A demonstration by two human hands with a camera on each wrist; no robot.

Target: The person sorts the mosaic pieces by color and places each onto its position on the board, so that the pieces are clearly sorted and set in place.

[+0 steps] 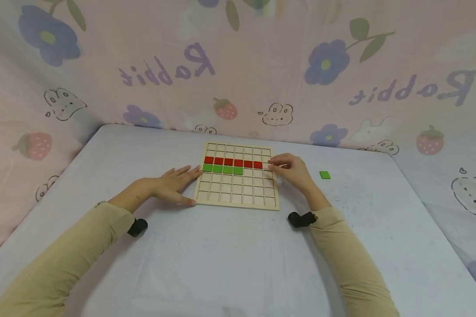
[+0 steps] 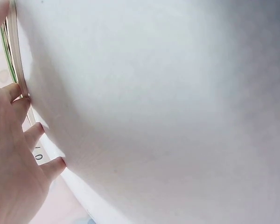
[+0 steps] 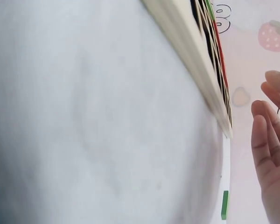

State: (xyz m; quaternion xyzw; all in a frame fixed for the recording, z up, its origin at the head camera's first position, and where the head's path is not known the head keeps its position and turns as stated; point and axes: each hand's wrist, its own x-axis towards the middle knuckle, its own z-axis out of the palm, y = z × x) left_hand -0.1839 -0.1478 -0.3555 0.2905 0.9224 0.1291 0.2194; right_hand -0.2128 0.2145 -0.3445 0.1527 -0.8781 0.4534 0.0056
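A wooden grid board (image 1: pixel 238 205) lies on the table, with a row of red square tiles (image 1: pixel 228 162) and, just below it, a shorter row of green square tiles (image 1: pixel 218 169). My left hand (image 1: pixel 172 185) rests at the board's left side, fingers spread, thumb by its near left corner; the left wrist view has its fingertips along the board's edge (image 2: pixel 19 56). Over the board's right edge, beyond the last red tile, is my right hand (image 1: pixel 291 169), with thumb and index finger close together. Whether anything sits between those fingertips is hidden.
A single green tile (image 1: pixel 325 175) lies on the white table (image 1: pixel 230 255) to the right of my right hand. Behind the table hangs a patterned pink cloth (image 1: pixel 246 53). A black wrist device (image 1: pixel 301 219) sits at each cuff.
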